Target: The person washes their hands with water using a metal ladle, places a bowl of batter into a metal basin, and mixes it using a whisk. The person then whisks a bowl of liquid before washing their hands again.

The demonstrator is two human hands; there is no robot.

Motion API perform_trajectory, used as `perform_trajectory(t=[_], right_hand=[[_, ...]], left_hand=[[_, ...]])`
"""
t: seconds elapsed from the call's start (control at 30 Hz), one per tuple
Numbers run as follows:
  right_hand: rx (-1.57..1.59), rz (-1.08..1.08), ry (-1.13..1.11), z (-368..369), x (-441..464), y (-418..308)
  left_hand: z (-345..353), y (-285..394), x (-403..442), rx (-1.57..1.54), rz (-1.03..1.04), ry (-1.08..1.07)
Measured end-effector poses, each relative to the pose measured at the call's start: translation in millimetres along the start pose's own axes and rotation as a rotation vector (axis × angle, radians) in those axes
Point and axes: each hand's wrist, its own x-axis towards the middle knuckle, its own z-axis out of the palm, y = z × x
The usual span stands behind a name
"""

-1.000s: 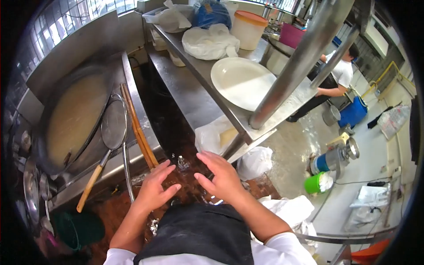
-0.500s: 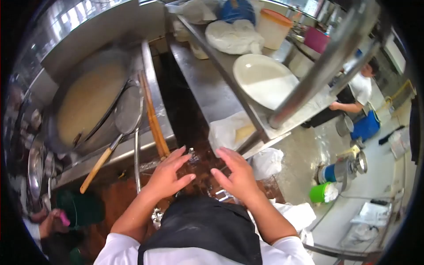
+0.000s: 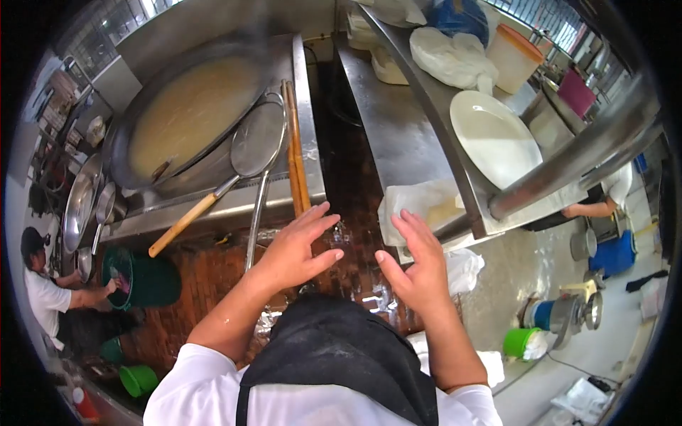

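My left hand and my right hand are raised in front of my black apron, fingers apart and palms facing each other, with nothing in either. Left of them, a large wok of cloudy liquid sits in the steel stove top. A round strainer with a wooden handle rests on its edge, beside a long metal-handled utensil and two wooden sticks. Nearest my right hand is a white plastic bag on the lower shelf, holding something yellowish.
A steel shelf at right bears a white oval plate, a white bag and an orange-lidded tub. The brick-red floor looks wet. At left, a person reaches into a dark green bin; another person stands behind the shelf.
The view has swung left, so the stove and shelf appear further right and the person at left now shows more fully. Both my hands stay raised, fingers apart.
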Motion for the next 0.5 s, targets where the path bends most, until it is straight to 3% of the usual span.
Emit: perform_trajectory(t=[0.27, 0.5], right_hand=[[0.12, 0.03, -0.032, 14.7, -4.0, 0.6], [0.197, 0.099, -0.12, 23.4, -16.4, -2.1]], left_hand=[[8.6, -13.2, -18.4, -0.014, -0.065, -0.043], [15.1, -11.3, -22.5, -0.043, 0.023, -0.047]])
